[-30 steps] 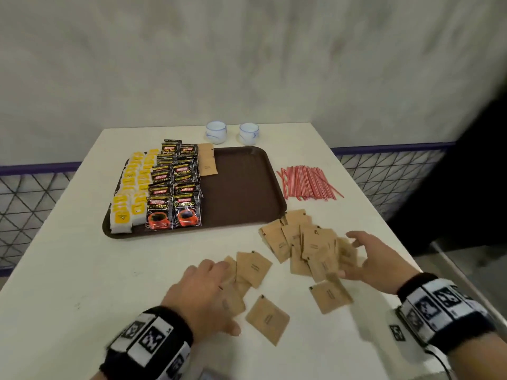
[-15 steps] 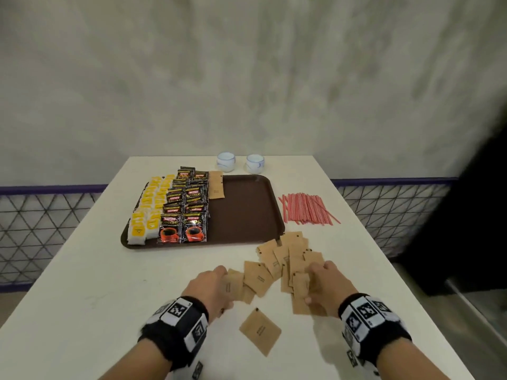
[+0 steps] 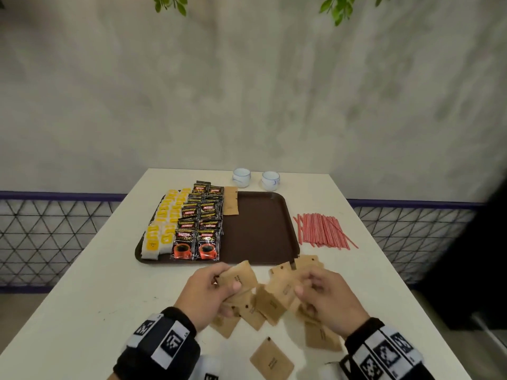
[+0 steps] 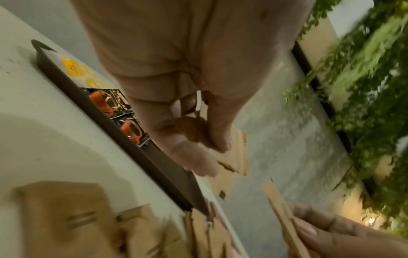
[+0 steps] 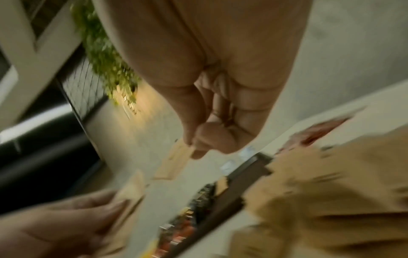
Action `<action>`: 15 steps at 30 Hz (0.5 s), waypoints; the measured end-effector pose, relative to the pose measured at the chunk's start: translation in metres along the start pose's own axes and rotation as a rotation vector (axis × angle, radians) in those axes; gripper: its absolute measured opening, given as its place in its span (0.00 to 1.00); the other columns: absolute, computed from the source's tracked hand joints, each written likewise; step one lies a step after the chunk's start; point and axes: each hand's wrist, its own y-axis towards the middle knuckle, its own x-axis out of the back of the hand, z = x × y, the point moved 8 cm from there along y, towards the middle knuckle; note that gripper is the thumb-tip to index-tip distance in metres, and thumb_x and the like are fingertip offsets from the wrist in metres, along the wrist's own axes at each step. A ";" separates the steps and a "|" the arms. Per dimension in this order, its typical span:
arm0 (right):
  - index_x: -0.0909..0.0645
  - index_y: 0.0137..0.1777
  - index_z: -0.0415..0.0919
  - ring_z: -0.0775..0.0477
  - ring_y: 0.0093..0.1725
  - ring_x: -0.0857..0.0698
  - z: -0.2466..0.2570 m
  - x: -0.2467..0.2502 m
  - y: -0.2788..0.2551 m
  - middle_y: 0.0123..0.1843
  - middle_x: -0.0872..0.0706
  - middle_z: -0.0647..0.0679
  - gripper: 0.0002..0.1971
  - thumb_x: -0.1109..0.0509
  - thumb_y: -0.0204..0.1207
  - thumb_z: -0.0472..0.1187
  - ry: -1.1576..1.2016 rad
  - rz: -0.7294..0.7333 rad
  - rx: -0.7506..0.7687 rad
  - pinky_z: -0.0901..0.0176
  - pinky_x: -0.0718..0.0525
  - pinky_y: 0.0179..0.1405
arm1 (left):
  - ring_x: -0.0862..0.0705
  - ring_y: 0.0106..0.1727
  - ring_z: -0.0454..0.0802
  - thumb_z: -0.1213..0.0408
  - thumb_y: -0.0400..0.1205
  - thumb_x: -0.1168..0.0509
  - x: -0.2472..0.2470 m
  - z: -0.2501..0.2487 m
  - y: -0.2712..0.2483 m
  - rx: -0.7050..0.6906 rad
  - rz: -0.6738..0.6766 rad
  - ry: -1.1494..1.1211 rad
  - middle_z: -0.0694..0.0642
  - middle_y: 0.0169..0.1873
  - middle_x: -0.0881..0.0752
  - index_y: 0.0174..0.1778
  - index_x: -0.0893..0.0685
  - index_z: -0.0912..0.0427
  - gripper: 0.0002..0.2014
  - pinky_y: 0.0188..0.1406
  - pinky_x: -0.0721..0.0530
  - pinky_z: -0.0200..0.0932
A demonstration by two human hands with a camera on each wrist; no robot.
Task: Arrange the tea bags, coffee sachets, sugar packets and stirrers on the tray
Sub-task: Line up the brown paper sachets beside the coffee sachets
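Observation:
A brown tray point(image 3: 260, 231) holds yellow-tagged tea bags point(image 3: 162, 229) on its left, black coffee sachets point(image 3: 203, 223) beside them, and one brown sugar packet point(image 3: 230, 201). Red stirrers point(image 3: 323, 231) lie on the table right of the tray. Several brown sugar packets point(image 3: 271, 297) are scattered before the tray. My left hand point(image 3: 227, 278) pinches a small stack of sugar packets point(image 4: 234, 153) raised off the table. My right hand point(image 3: 304, 283) grips more sugar packets point(image 5: 176, 157); that view is blurred.
Two white cups point(image 3: 241, 177) stand behind the tray. One loose sugar packet point(image 3: 271, 359) lies near the table's front edge. Mesh railing point(image 3: 49, 237) runs along both sides of the white table point(image 3: 96, 297). The tray's right half is bare.
Both hands went from lying on the scattered packets to gripping some and lifting them, drawing closer together. The head view has tilted upward.

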 end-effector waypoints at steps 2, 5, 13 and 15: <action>0.16 0.46 0.42 0.48 0.30 0.19 0.016 -0.012 0.010 0.29 0.14 0.49 0.06 0.31 0.78 0.31 0.142 0.079 -0.004 0.55 0.20 0.32 | 0.11 0.33 0.51 0.68 0.79 0.32 0.003 -0.011 0.002 -0.021 0.015 -0.053 0.57 0.37 0.12 0.47 0.16 0.61 0.03 0.24 0.15 0.42; 0.18 0.46 0.36 0.44 0.32 0.14 0.033 -0.017 0.039 0.34 0.12 0.39 0.05 0.32 0.77 0.26 0.266 0.093 -0.055 0.51 0.16 0.39 | 0.11 0.36 0.56 0.67 0.78 0.31 0.016 -0.017 0.005 -0.016 0.014 -0.088 0.57 0.37 0.11 0.47 0.14 0.60 0.03 0.24 0.14 0.46; 0.19 0.42 0.36 0.50 0.30 0.22 0.036 -0.042 0.177 0.37 0.17 0.41 0.04 0.31 0.78 0.29 0.319 -0.058 -0.294 0.62 0.22 0.30 | 0.16 0.41 0.56 0.66 0.77 0.30 0.077 0.014 0.032 0.102 -0.116 -0.096 0.60 0.44 0.14 0.50 0.14 0.57 0.06 0.23 0.16 0.45; 0.19 0.38 0.37 0.51 0.29 0.25 0.028 -0.055 0.219 0.35 0.20 0.42 0.07 0.31 0.77 0.29 0.257 -0.075 -0.380 0.63 0.26 0.29 | 0.17 0.36 0.54 0.68 0.77 0.30 0.089 0.014 0.041 0.101 -0.114 -0.105 0.61 0.42 0.15 0.48 0.13 0.58 0.05 0.22 0.17 0.45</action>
